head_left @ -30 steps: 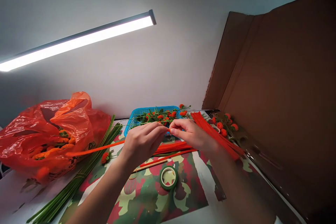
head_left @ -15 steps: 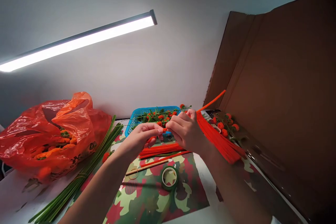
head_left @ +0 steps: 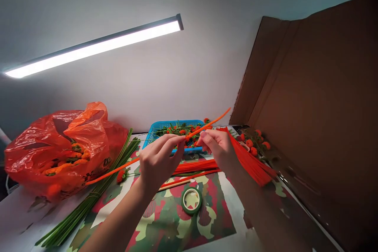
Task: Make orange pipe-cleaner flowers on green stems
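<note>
My left hand (head_left: pixel 162 157) pinches an orange pipe cleaner (head_left: pixel 211 123) between thumb and fingertips, in front of the blue basket. One end slants up to the right past my other hand; the other end (head_left: pixel 112 172) sticks out to the lower left. At the pinch there is a small twisted or looped bit of orange. My right hand (head_left: pixel 217 143) is just to the right, its fingers curled in and thumb against them. Whatever those fingers hold, if anything, is hidden. Below lie bundles of red-orange pipe cleaners (head_left: pixel 251 161).
The blue basket (head_left: pixel 152 129) holds red flower heads with green stems. Left are a red plastic bag (head_left: pixel 26 149) with orange pieces and a bundle of green stems (head_left: pixel 76 210). Green tape (head_left: pixel 191 201) and a wooden stick (head_left: pixel 174 184) lie in front. Cardboard (head_left: pixel 319 86) stands right.
My right hand has shifted a little right, away from the left fingertips. The left hand has turned over, knuckles up, and the pipe cleaner's ends now show on both sides of it.
</note>
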`<move>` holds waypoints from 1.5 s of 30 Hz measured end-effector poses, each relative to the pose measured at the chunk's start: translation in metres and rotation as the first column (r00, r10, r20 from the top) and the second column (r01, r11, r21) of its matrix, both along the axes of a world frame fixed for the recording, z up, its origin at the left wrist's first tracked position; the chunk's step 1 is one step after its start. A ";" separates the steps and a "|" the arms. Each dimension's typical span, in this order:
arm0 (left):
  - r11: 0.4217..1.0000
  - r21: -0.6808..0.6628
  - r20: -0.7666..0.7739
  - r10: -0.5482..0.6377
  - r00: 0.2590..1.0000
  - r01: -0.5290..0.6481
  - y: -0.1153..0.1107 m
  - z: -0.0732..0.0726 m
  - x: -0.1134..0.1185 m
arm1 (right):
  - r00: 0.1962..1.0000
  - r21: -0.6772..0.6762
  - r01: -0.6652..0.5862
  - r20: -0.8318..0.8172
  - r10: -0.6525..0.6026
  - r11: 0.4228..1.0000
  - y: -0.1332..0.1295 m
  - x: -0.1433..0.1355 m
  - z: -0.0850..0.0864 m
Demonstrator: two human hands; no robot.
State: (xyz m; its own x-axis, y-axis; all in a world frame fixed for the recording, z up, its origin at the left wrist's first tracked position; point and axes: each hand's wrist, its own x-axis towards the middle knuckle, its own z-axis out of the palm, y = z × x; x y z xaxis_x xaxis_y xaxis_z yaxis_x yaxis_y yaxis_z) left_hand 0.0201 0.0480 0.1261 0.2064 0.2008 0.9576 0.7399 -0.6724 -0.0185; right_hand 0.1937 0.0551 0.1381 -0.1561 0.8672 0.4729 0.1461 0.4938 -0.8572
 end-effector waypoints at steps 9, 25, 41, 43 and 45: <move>0.999 0.028 -0.147 -0.024 0.989 0.028 0.007 -0.010 0.000 | 0.856 -0.192 -0.479 -0.318 0.408 0.856 0.023 -0.015 -0.021; 0.962 -0.254 -0.062 -0.116 0.991 0.097 0.001 -0.008 0.005 | 0.974 0.045 -0.226 0.015 0.225 0.973 0.019 -0.009 -0.016; 0.461 -0.746 0.417 -0.239 0.877 0.480 -0.002 0.006 0.004 | 0.971 0.054 -0.235 0.061 0.232 0.970 0.022 -0.006 -0.017; 0.603 -0.704 0.297 -0.230 0.927 0.375 -0.003 0.007 0.003 | 0.970 0.037 -0.239 0.039 0.238 0.970 0.024 -0.007 -0.019; 0.743 -0.616 0.163 -0.204 0.965 0.262 -0.004 0.008 0.003 | 0.968 0.032 -0.251 0.018 0.251 0.967 0.025 -0.008 -0.021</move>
